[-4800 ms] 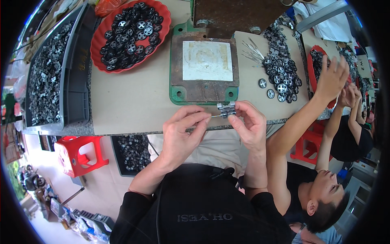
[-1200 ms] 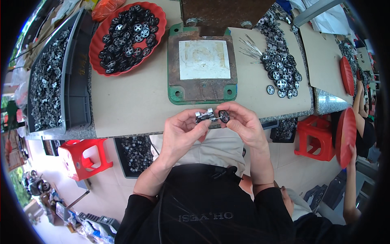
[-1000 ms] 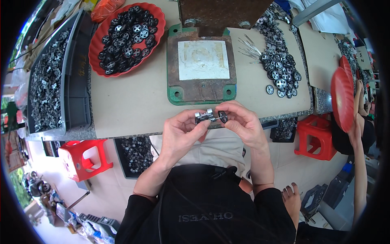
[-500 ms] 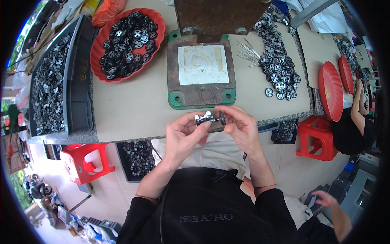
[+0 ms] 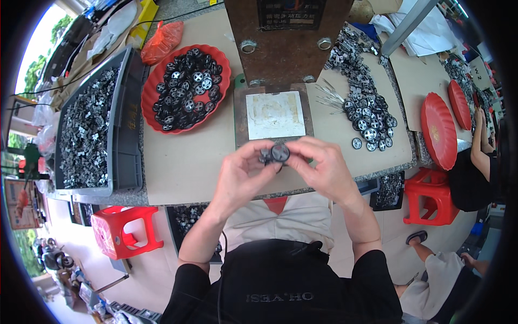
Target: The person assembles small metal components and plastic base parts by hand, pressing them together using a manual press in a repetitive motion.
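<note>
Both hands are pinching one small black wheel part (image 5: 276, 154) above the surface (image 5: 183, 167); left hand (image 5: 243, 175) steadying, right hand (image 5: 321, 167) aligning; each grip clenched on it.

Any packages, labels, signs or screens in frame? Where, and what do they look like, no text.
Label plate: dark rectangle with pale print, top centre on the brown press body.
Orange plastic bag: crumpled, far table edge, left of the red tray.
Yellow package: boxy, top left behind the bag.
Printing on grey bin wall: faint yellowish marks, left of table.
No screens seen.
</note>
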Demonstrator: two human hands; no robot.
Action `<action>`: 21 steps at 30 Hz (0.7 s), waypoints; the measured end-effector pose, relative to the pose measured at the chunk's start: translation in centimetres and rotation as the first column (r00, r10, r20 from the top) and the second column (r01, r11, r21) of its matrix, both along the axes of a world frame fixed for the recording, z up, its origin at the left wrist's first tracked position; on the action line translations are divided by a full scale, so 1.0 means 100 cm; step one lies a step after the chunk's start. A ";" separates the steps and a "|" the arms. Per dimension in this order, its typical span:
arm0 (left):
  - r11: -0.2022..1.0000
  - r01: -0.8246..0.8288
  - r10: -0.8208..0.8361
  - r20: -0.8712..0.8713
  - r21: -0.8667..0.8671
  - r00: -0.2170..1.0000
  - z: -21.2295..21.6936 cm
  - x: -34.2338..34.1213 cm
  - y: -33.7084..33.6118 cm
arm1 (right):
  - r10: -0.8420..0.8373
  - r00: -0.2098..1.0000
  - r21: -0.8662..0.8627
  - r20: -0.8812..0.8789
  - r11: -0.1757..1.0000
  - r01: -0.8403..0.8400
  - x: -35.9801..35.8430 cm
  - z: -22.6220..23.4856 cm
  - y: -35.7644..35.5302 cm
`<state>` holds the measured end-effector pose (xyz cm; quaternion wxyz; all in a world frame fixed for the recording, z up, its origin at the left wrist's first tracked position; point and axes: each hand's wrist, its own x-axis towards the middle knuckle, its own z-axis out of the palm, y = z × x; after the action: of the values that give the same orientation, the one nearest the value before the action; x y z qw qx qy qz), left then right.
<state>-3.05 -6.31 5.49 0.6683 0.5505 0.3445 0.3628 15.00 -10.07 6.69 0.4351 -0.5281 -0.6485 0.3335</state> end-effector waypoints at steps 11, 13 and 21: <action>0.879 -0.231 0.344 -0.220 0.417 0.913 -0.040 0.032 0.079 | -0.227 0.974 0.068 -0.023 0.971 0.228 0.035 -0.011 0.017; 0.887 -0.246 0.353 -0.231 0.392 0.907 -0.043 0.036 0.080 | -0.231 0.973 0.041 0.004 0.972 0.230 0.043 -0.011 0.016; 0.862 -0.247 0.382 -0.247 0.442 0.890 -0.038 0.042 0.082 | -0.351 0.930 0.244 0.108 0.916 0.317 0.080 0.047 0.024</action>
<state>1.20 1.88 1.72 0.4062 0.6624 0.4553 0.4347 22.99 -7.70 11.42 0.4924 -0.6027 -0.6123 0.1390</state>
